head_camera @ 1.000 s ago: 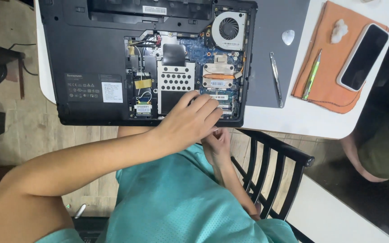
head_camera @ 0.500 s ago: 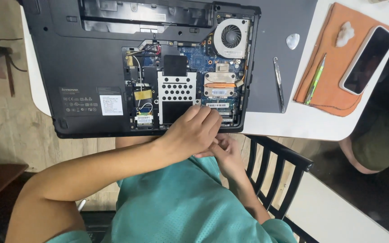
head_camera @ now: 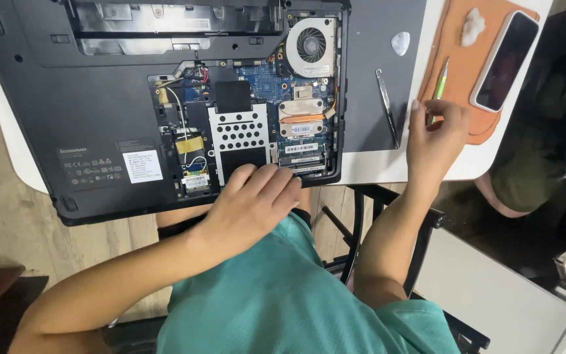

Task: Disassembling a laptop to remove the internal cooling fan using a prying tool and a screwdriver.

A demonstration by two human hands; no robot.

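Observation:
A black laptop lies bottom up on the white table, its cover off, showing the fan, circuit boards and a perforated metal drive bracket. My left hand rests palm down on the laptop's near edge, over the open bay, holding nothing. To the right, the fingers of my right hand are curled around the lower end of a thin green tool that lies on the orange mat.
Metal tweezers and a pale plastic pick lie on the grey mat beside the laptop. A phone and a cotton wad sit on the orange mat. Another person's leg is at the right; a black chair is below.
My right hand has left my lap near the laptop's edge and reached right to the green tool on the orange mat. My left hand stays on the laptop.

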